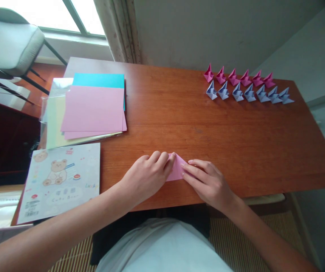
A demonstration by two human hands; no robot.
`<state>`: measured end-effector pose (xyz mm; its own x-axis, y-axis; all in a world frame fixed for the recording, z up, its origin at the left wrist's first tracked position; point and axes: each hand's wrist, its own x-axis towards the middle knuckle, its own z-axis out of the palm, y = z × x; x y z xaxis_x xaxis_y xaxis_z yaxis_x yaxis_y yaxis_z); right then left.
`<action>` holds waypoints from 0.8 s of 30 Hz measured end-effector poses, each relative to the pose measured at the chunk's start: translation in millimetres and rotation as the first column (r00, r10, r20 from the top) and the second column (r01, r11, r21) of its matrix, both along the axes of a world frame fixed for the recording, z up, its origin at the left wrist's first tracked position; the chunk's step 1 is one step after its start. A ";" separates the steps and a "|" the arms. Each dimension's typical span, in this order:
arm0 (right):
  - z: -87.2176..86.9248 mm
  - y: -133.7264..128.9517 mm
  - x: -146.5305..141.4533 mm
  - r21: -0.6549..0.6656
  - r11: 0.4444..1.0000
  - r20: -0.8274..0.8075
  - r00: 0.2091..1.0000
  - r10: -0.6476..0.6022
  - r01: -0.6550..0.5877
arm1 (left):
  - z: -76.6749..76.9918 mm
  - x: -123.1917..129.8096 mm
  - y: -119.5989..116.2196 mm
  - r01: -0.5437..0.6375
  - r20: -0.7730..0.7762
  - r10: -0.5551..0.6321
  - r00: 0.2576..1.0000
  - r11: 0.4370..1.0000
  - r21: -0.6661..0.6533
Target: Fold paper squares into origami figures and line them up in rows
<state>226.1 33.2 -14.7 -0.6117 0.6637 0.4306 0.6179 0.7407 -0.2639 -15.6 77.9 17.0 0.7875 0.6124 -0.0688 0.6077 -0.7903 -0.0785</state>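
A small folded piece of pink paper (176, 170) lies on the wooden table (162, 124) near its front edge, between my hands. My left hand (151, 172) covers the paper's left part, its curled fingers pressed together on it. On the right side, my right hand (208, 181) rests its fingertips on the paper, with the fingers closely bunched. The thumbs and the paper's left end are mostly hidden.
Pink folded figures (233, 77) and pale blue ones (237, 92) stand in two rows at the back right. Pink sheets (94, 109), a blue sheet (98, 80) and a bear-print pad (63, 181) lie at the left. A chair (12, 45) stands beyond.
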 end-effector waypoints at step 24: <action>2.9 -0.2 -1.5 -0.024 1.000 0.017 1.000 -0.012 0.013 | 0.1 -1.0 -1.3 -0.002 0.029 0.002 1.000 1.000 0.024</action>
